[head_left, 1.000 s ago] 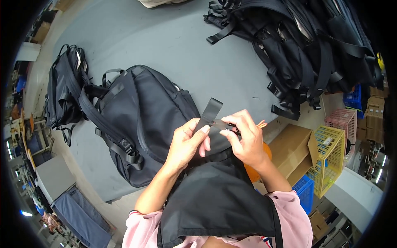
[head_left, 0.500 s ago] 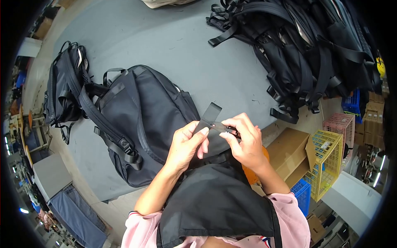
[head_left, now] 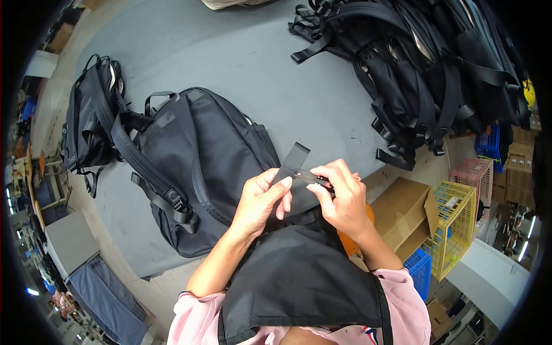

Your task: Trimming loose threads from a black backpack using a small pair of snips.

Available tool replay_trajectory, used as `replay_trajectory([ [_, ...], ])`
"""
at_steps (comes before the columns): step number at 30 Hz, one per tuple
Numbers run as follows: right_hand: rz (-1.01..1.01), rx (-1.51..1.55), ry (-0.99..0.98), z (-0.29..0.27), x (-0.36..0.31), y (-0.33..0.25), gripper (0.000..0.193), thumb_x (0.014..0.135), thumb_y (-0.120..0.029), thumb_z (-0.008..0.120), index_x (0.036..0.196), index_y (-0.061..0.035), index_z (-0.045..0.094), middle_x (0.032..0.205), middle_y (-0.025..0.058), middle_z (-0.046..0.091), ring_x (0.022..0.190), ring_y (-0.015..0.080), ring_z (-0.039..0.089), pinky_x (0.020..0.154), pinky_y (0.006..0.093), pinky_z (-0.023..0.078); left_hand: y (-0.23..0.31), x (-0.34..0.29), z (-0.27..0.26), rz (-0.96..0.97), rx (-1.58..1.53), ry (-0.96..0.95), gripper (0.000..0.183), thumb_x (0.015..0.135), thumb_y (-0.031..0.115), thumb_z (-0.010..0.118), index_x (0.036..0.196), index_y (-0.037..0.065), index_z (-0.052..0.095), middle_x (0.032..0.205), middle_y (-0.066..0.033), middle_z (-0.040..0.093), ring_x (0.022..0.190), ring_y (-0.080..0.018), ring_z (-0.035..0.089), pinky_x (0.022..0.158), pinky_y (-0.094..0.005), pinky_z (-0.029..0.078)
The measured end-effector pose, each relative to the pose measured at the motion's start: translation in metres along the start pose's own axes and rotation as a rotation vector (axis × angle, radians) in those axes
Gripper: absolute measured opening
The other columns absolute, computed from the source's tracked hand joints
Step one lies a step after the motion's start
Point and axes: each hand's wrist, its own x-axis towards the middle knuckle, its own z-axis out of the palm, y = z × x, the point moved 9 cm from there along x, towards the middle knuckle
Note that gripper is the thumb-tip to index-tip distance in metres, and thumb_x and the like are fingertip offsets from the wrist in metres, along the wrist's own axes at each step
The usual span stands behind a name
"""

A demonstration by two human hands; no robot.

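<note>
Between thumb and fingers, my left hand pinches a black webbing strap, whose free end sticks up past the fingertips. My right hand is closed around small dark thread snips. Their thin grey blades point left and meet the strap beside my left thumb; whether they are parted I cannot tell. Just left of my hands, a black backpack lies on the grey table with its shoulder straps upward. Where the held strap joins anything is hidden.
Another black backpack rests at the table's left edge. Many black backpacks are heaped at the far right, straps hanging loose. Beyond the right edge stand a cardboard box, a yellow crate and a blue crate.
The view has shifted slightly, and the backpack appears a little higher. My hands keep the same grip, with the blades still at the strap.
</note>
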Motion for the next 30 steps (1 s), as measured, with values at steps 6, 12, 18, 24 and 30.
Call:
replay_trajectory([
  [6,-0.146,-0.134,0.016,0.003,-0.003,-0.005,0.017,0.074,-0.009,0.070,0.088,-0.0039,0.061,0.077,0.0085,0.057,0.060,0.0263,0.060,0.055,0.0329,0.047,-0.004,0.001,0.002,-0.027,-0.046,-0.045,0.018,0.092,0.018,0.056,0.092,0.001,0.059,0.060,-0.0033,0.058,0.044,-0.0064,0.047,0.044,-0.0180,0.038],
  [12,0.032,0.101,0.063,0.001,-0.004,0.009,0.012,0.075,-0.005,0.068,0.084,-0.0034,0.060,0.075,0.0085,0.055,0.058,0.0219,0.059,0.053,0.0294,0.046,-0.003,0.003,0.003,0.000,-0.043,-0.040,0.020,0.093,0.020,0.055,0.096,0.001,0.060,0.058,-0.0013,0.056,0.042,-0.0053,0.045,0.041,-0.0176,0.035],
  [18,0.328,0.774,0.093,0.010,0.003,0.043,0.020,0.083,0.002,0.061,0.099,-0.0031,0.050,0.081,0.0011,0.055,0.066,0.0062,0.053,0.053,0.0246,0.045,-0.009,0.002,-0.004,-0.018,0.210,0.003,0.022,0.094,0.026,0.055,0.097,0.006,0.062,0.055,0.0042,0.050,0.042,-0.0023,0.041,0.040,-0.0174,0.032],
  [24,-0.234,0.187,0.079,0.019,0.004,-0.023,0.036,0.058,0.009,0.064,0.091,-0.0068,0.062,0.071,0.0054,0.052,0.055,0.0187,0.056,0.048,0.0297,0.045,-0.013,0.008,-0.006,0.056,-0.172,-0.052,0.018,0.095,0.014,0.053,0.103,0.001,0.062,0.093,-0.0050,0.064,0.084,-0.0106,0.059,0.078,-0.0249,0.047],
  [30,-0.401,0.011,0.061,0.034,-0.018,-0.033,0.034,0.057,0.004,0.063,0.090,-0.0078,0.065,0.072,0.0036,0.051,0.058,0.0209,0.057,0.051,0.0333,0.047,-0.009,-0.009,0.002,-0.061,-0.333,-0.160,0.036,0.094,0.016,0.054,0.126,0.000,0.052,0.107,-0.0071,0.063,0.093,-0.0121,0.060,0.085,-0.0271,0.049],
])
